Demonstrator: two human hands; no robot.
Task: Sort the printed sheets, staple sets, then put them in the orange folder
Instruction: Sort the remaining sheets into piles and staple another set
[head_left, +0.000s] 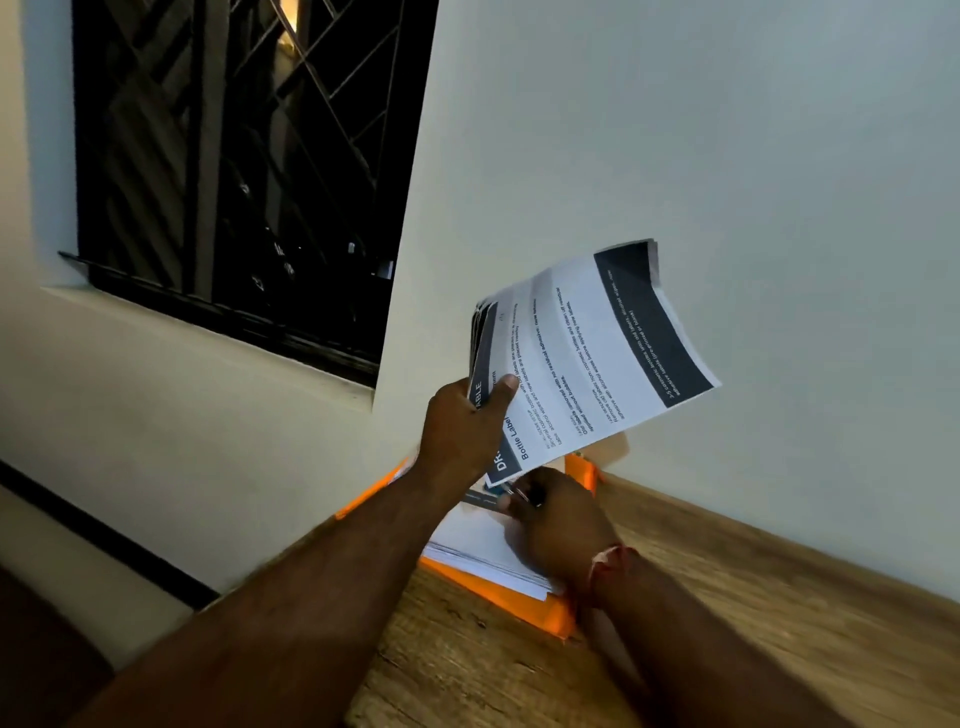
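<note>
Wooden table (727, 597), white wall (727, 156), barred window (234, 156) left; left hand (457, 431) grips raised printed sheets (587, 353); right hand (556, 525) on paper stack (467, 545) in orange folder (498, 597), fingers' grip unclear.

Our left hand (460, 431) is raised, thumb and fingers pinching the printed sheets (597, 348). Our right hand (558, 525) sits lower, fingers curled; both forearms reach forward.

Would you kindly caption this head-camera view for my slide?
Left hand grips printed sheets; right hand rests on paper stack on orange folder.
</note>
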